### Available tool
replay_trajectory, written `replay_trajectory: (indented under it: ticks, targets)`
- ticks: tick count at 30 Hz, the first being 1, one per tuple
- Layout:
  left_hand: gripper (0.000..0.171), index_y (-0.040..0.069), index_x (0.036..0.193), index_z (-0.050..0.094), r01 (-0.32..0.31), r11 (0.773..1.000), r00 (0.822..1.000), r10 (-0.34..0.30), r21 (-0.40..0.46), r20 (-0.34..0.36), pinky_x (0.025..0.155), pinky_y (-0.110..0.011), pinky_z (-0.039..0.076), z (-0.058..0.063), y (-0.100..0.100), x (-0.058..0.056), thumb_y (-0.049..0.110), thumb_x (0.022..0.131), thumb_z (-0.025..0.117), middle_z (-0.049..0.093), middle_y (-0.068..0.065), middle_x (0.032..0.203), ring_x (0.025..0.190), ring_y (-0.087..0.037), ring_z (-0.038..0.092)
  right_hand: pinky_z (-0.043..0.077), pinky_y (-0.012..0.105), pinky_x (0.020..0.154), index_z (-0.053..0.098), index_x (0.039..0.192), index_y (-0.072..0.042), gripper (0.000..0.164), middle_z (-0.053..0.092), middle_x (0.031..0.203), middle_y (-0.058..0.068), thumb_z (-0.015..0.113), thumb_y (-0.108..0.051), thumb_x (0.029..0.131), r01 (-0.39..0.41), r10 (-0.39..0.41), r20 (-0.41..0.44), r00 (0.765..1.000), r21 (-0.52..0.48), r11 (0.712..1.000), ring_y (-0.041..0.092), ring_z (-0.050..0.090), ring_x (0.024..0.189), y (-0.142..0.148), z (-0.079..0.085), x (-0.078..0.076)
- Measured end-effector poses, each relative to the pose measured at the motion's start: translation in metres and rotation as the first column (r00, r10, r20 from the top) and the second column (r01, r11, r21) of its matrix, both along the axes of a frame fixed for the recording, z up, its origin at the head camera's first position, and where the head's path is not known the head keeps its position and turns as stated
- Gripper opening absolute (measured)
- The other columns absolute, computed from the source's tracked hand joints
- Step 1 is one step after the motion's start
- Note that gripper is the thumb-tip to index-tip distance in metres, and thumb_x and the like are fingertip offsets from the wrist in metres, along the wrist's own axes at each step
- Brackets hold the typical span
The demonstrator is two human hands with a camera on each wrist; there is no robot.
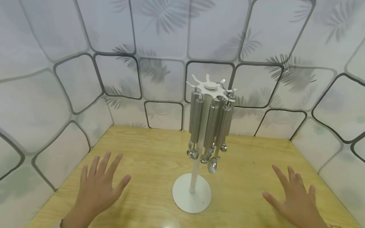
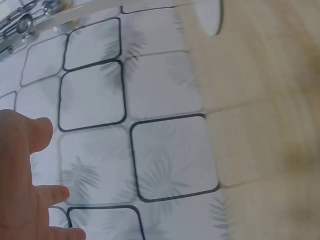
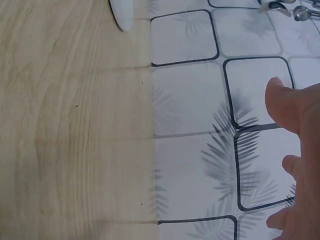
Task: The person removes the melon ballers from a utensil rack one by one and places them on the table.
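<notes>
Rack (image 1: 195, 167), whole (head view only)

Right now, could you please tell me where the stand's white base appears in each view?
Head: white base, low, near the middle.
Left wrist: white base, right of centre, cut by the top edge.
Right wrist: white base, left of centre, cut by the top edge.
Shared landmark: wooden tabletop meeting patterned wall.
</notes>
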State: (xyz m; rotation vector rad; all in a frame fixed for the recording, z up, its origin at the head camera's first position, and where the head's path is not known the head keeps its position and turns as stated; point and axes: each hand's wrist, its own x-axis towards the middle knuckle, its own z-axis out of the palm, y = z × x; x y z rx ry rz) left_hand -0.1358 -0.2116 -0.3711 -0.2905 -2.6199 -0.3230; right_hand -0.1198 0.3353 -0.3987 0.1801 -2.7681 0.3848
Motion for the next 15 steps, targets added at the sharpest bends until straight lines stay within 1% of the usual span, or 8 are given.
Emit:
replay_trajectory:
  ticks: [3, 5, 7, 8, 10, 12, 13, 15]
  targets:
    - [0.068, 0.015, 0.146, 0.036, 0.054, 0.998, 0.998, -0.053, 0.037, -0.022, 0.095, -0.076, 0.02, 0.012, 0.004, -0.006, 0.052, 0.093, 0.056, 0.035, -0.027, 0.145, 0.128, -0.056, 0.028, -0.006, 0.084, 0.086, 0.011, 0.157, -0.022, 0.093, 0.017, 0.146, 0.042, 0.069, -0.042, 0.087, -0.049, 0.048, -0.01, 0.999, -0.077, 0.996, 0.068, 0.019, 0.125, -0.002, 0.009, -0.002]
    - [0.067, 0.013, 0.147, 0.035, 0.111, 0.99, 0.994, -0.11, 0.083, -0.009, 0.093, -0.077, 0.023, 0.019, 0.006, -0.01, 0.048, 0.094, 0.057, 0.033, -0.028, 0.146, 0.129, -0.056, 0.028, 0.008, 0.085, 0.086, 0.014, 0.156, -0.017, 0.091, 0.022, 0.145, 0.041, 0.07, -0.036, 0.088, -0.081, 0.081, -0.007, 0.997, -0.135, 0.988, 0.068, 0.026, 0.122, -0.004, 0.017, -0.003]
    - [0.066, 0.01, 0.149, 0.033, 0.181, 0.97, 0.982, -0.188, 0.164, 0.028, 0.094, -0.076, 0.024, 0.026, 0.008, -0.015, 0.042, 0.096, 0.056, 0.031, -0.028, 0.148, 0.132, -0.055, 0.026, 0.022, 0.084, 0.083, 0.014, 0.156, -0.014, 0.086, 0.024, 0.146, 0.039, 0.067, -0.032, 0.091, -0.1, 0.111, 0.038, 0.993, -0.207, 0.973, 0.066, 0.031, 0.12, -0.005, 0.024, -0.003]
    - [0.065, 0.009, 0.149, 0.031, 0.216, 0.954, 0.972, -0.231, 0.21, 0.049, 0.094, -0.075, 0.024, 0.03, 0.01, -0.016, 0.039, 0.097, 0.055, 0.03, -0.028, 0.149, 0.133, -0.054, 0.025, 0.027, 0.081, 0.082, 0.014, 0.155, -0.012, 0.083, 0.025, 0.146, 0.038, 0.066, -0.028, 0.092, -0.116, 0.135, 0.056, 0.989, -0.256, 0.96, 0.066, 0.032, 0.12, -0.006, 0.028, -0.004]
    - [0.063, 0.007, 0.151, 0.028, 0.275, 0.911, 0.944, -0.316, 0.308, 0.092, 0.096, -0.074, 0.025, 0.038, 0.012, -0.019, 0.033, 0.1, 0.052, 0.027, -0.027, 0.151, 0.134, -0.052, 0.025, 0.042, 0.062, 0.093, 0.015, 0.154, -0.007, 0.077, 0.026, 0.147, 0.036, 0.062, -0.022, 0.096, -0.145, 0.188, 0.087, 0.978, -0.358, 0.922, 0.062, 0.036, 0.12, -0.006, 0.034, -0.006]
    - [0.06, 0.005, 0.152, 0.025, 0.325, 0.858, 0.911, -0.397, 0.398, 0.112, 0.098, -0.071, 0.027, 0.045, 0.015, -0.022, 0.027, 0.102, 0.049, 0.027, -0.025, 0.152, 0.135, -0.05, 0.026, 0.047, 0.035, 0.096, 0.016, 0.153, -0.004, 0.069, 0.027, 0.147, 0.036, 0.056, -0.016, 0.099, -0.181, 0.244, 0.082, 0.966, -0.455, 0.872, 0.041, 0.044, 0.128, -0.006, 0.039, -0.008]
    - [0.058, 0.004, 0.152, 0.023, 0.353, 0.826, 0.89, -0.441, 0.439, 0.113, 0.098, -0.07, 0.029, 0.049, 0.017, -0.023, 0.024, 0.103, 0.046, 0.026, -0.025, 0.153, 0.134, -0.051, 0.027, 0.044, 0.023, 0.095, 0.018, 0.151, -0.001, 0.064, 0.027, 0.146, 0.036, 0.054, -0.012, 0.099, -0.216, 0.283, 0.057, 0.957, -0.509, 0.833, 0.029, 0.046, 0.129, -0.006, 0.041, -0.009]
    - [0.055, 0.004, 0.153, 0.02, 0.394, 0.767, 0.852, -0.512, 0.506, 0.112, 0.098, -0.068, 0.031, 0.057, 0.02, -0.025, 0.02, 0.104, 0.042, 0.025, -0.024, 0.153, 0.134, -0.05, 0.028, 0.038, 0.006, 0.087, 0.022, 0.15, 0.0, 0.057, 0.035, 0.146, 0.025, 0.05, -0.005, 0.1, -0.278, 0.345, -0.001, 0.939, -0.593, 0.756, 0.007, 0.048, 0.124, -0.006, 0.044, -0.012]
